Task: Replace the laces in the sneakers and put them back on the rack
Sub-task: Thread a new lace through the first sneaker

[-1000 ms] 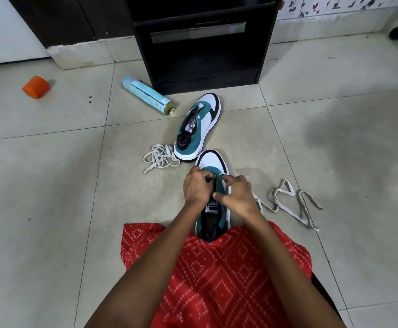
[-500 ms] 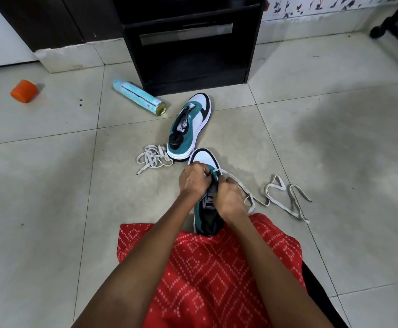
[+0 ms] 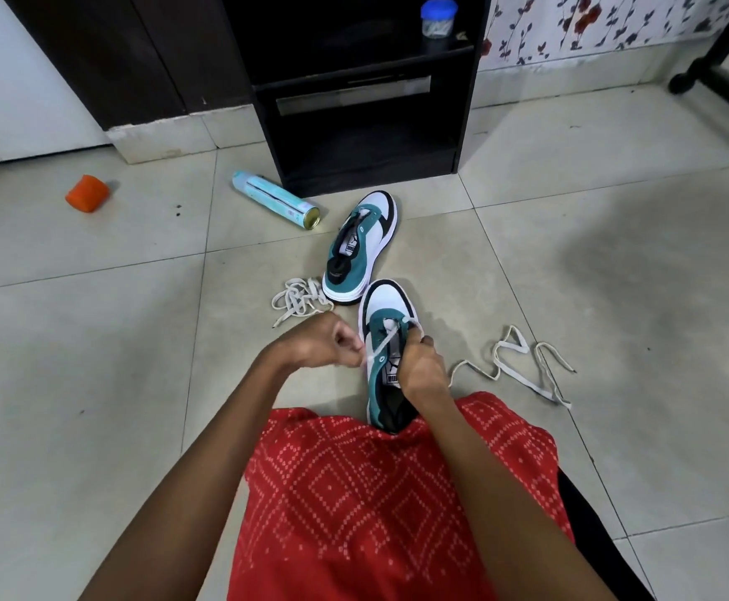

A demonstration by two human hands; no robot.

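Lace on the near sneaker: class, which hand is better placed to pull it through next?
Left. The left hand pinches the lace beside the near sneaker; the right hand grips and steadies that sneaker.

Glossy tiled floor (image 3: 93, 383), flat cloth lace (image 3: 523, 370), matt dark rack (image 3: 367, 136)

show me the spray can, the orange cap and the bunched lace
spray can (image 3: 273, 200): head view, middle of its lying body
orange cap (image 3: 87, 193): head view, its side
bunched lace (image 3: 296, 295): head view, centre of the tangle
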